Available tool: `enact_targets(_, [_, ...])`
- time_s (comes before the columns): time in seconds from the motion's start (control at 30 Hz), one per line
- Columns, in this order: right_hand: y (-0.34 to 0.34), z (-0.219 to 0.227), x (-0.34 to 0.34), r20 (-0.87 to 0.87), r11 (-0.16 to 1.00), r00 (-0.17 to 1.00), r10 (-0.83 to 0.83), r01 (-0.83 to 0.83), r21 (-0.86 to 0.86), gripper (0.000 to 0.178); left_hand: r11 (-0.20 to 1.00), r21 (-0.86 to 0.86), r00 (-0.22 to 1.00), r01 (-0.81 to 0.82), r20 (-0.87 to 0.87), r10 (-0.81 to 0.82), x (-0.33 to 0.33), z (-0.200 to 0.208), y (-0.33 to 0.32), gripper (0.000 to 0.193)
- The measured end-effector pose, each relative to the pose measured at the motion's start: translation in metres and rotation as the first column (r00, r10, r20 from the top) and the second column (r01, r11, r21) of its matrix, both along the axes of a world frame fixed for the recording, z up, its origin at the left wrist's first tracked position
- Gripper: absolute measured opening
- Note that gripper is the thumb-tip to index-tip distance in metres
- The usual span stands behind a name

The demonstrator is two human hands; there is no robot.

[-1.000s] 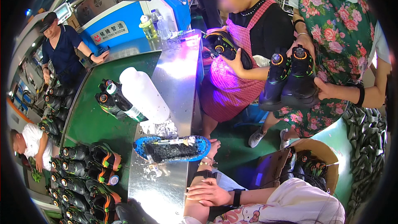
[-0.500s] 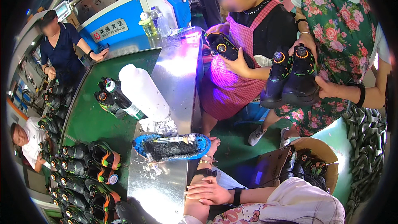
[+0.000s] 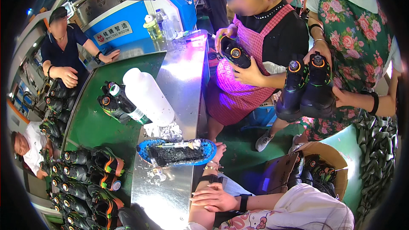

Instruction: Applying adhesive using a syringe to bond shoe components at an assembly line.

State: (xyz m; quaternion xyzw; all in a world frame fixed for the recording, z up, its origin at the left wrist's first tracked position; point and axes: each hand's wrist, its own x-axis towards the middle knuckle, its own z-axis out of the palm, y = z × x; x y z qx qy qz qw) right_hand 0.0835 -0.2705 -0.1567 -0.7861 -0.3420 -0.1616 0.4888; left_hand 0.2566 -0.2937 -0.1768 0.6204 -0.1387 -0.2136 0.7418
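A blue tray (image 3: 144,150) sits near the edge of a steel worktable (image 3: 183,81), just ahead of the person wearing the camera. It holds a dark, sole-shaped mass with a pale tool laid across it, though the tool is too small to identify. The left hand (image 3: 218,151) touches the tray's right rim. Its fingers are partly hidden behind the rim, so it cannot be told whether they grip it. The right hand (image 3: 215,198), a black band at its wrist, lies flat and empty on the left forearm with its fingers relaxed. Beside the tray are crumpled white scraps (image 3: 168,132) and a white plastic bottle (image 3: 147,96) lying on its side. Left of the table, black boots with orange trim (image 3: 93,166) crowd a green belt (image 3: 98,123), the lowest of them cut off by the dark rim of the lens. Across the table, one person in a pink checked apron holds a black shoe (image 3: 234,53). Another in a floral dress cradles a pair of black boots (image 3: 306,91). A cardboard box (image 3: 336,162) on the floor holds more footwear, half in shadow. Beyond it, a person in a dark shirt (image 3: 64,51) leans by a blue machine (image 3: 128,21).
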Motion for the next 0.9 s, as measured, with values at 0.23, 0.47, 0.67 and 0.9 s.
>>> enact_targets(0.23, [-0.002, 0.002, 0.005, -0.008, 1.000, 1.000, 0.017, -0.017, 0.026, 0.036, 0.996, -0.086, 1.000, -0.020, 0.017, 0.022, 0.009, -0.028, 0.002, 0.057])
enact_targets(0.47, [0.001, -0.001, 0.008, -0.013, 1.000, 1.000, 0.025, -0.025, 0.018, 0.036, 0.983, -0.179, 0.998, -0.041, 0.048, 0.051, -0.005, -0.034, 0.010, 0.058])
enact_targets(0.67, [-0.003, 0.003, 0.009, -0.008, 0.999, 0.999, 0.031, -0.031, 0.017, 0.037, 0.966, -0.254, 0.995, -0.041, 0.078, 0.063, -0.001, -0.026, 0.003, 0.059])
enact_targets(0.9, [-0.057, 0.060, -0.008, 0.676, 0.906, 0.726, -0.128, 0.363, -0.218, 0.036, 0.952, -0.281, 0.992, 0.122, 0.075, -0.105, -0.015, 0.003, 0.017, 0.073])
